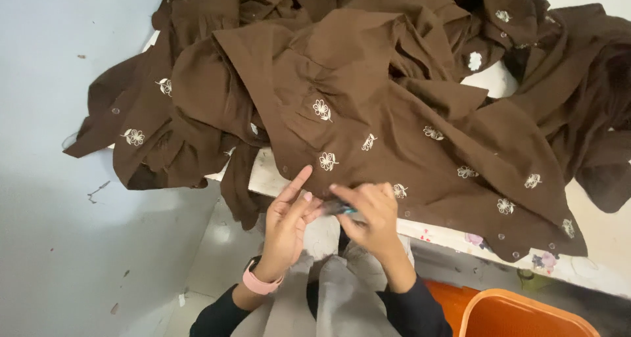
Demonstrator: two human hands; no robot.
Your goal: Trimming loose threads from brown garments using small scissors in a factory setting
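Nearest to us, at the bottom edge of the view, our lap in grey cloth [328, 297] fills the space between two dark sleeves [414, 314], with a pink wristband [258, 284] on the left wrist and an orange plastic bin [519, 316] at the lower right corner. Just above the lap our two hands meet at the near hem of a brown garment [394, 133]. Our left hand [287, 219] is partly open, its forefinger stretched up and touching the brown cloth, the other fingers bent toward the right hand; we cannot tell whether it pinches any cloth. Our right hand [371, 215] is curled closed around a small dark tool with a teal part [343, 209], held between thumb and fingers, its tip pointing toward the left hand; what kind of tool it is we cannot make out. That garment lies spread on a white table [263, 176], its hem hanging just over the near edge, and it bears small white embroidered flowers [321, 109] and a row of small buttons along its lower right edge. A patch of floral-printed cover [542, 261] shows on the table edge at the right. Farther off, more brown cloth of the same kind is heaped in a crumpled pile [276, 8] across the whole table, spilling over its left side toward the pale floor [46, 179].
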